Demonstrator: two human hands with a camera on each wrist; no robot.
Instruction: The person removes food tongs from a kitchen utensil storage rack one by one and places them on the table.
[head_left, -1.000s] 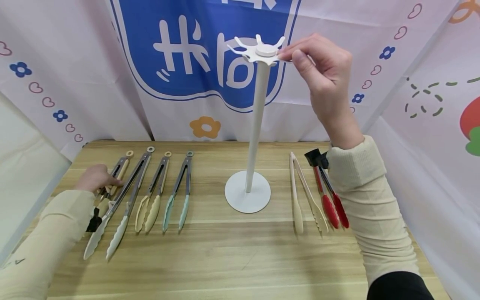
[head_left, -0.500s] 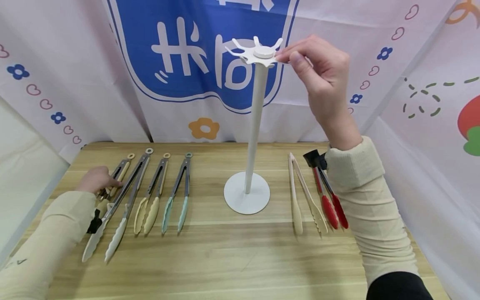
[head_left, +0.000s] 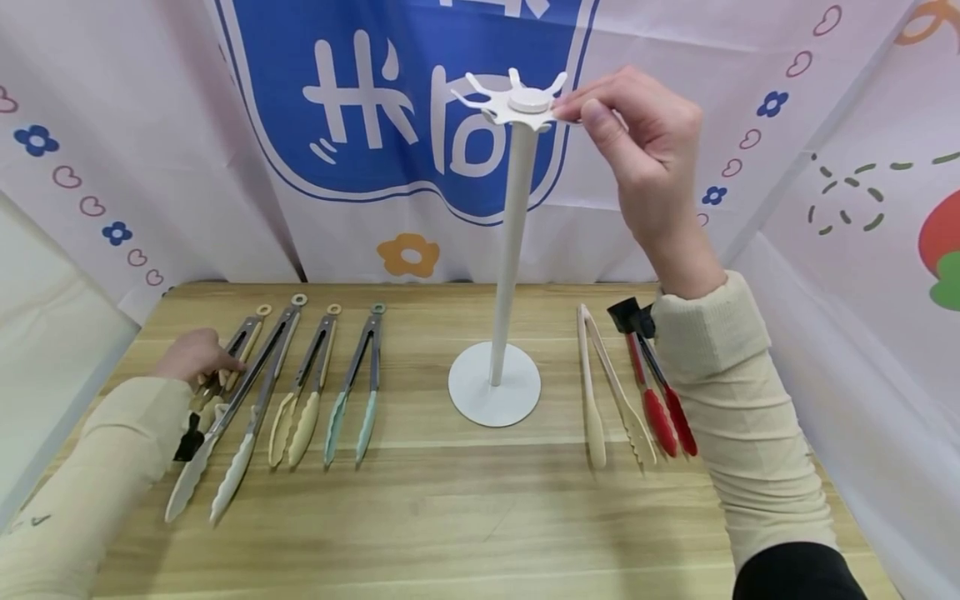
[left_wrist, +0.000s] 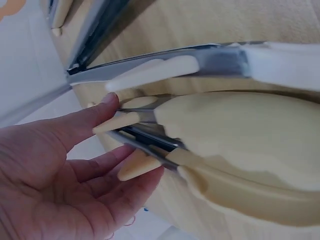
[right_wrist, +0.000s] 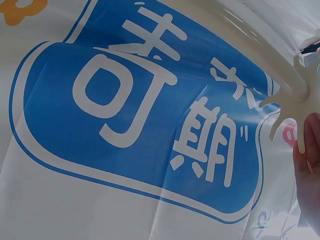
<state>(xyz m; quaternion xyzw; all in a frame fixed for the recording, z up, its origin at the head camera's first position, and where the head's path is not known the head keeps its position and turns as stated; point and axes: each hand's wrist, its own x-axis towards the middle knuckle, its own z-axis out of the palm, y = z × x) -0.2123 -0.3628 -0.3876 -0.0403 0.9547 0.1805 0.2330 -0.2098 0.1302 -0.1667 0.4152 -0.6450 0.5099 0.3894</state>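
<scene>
At the far left, my left hand (head_left: pixel 197 354) grips a pair of tongs with cream heads (left_wrist: pixel 240 130) lying on the table. In the left wrist view its thumb is on one arm and its fingers are on the other, with the jaws slightly apart. Up high, my right hand (head_left: pixel 652 142) pinches one hook of the white rack top (head_left: pixel 530 100) between thumb and fingers. That top crowns a white pole (head_left: pixel 512 250) on a round base (head_left: pixel 480 408). Close beside the left hand lie long tongs with white tips (head_left: pixel 240 475).
Further right come tongs with pale yellow heads (head_left: pixel 306 425) and tongs with mint tips (head_left: pixel 367 421). Right of the stand lie beige tongs (head_left: pixel 594 425) and red-tipped tongs (head_left: pixel 660 425), close to the right sleeve (head_left: pixel 708 325). A printed cloth (head_left: pixel 337 237) hangs behind the wooden table (head_left: pixel 450 525).
The tongs in my left hand have shifted very slightly to the right. My right hand keeps its pinch on the rack top, and the stand stays put.
</scene>
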